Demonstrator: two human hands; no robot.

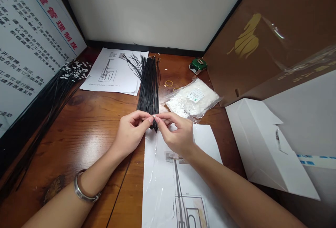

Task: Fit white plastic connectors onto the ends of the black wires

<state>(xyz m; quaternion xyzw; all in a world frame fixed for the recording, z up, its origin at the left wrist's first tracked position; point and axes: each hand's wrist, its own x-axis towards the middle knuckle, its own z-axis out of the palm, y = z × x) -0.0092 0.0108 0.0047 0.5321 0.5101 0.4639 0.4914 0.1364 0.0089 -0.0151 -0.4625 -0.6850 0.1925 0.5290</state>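
We have both hands at the near end of the black wire bundle [149,84], which lies mid-worktop [86,130]. The left hand [131,133] and right hand [178,135] meet there, fingers [150,118] pinched together on the wire tips (what sits between them is too small to tell). A heap of wires with white ends [60,84] lies at the left. The bundle is thick and the bag of white parts [193,99] looks full, so we judge much remains.
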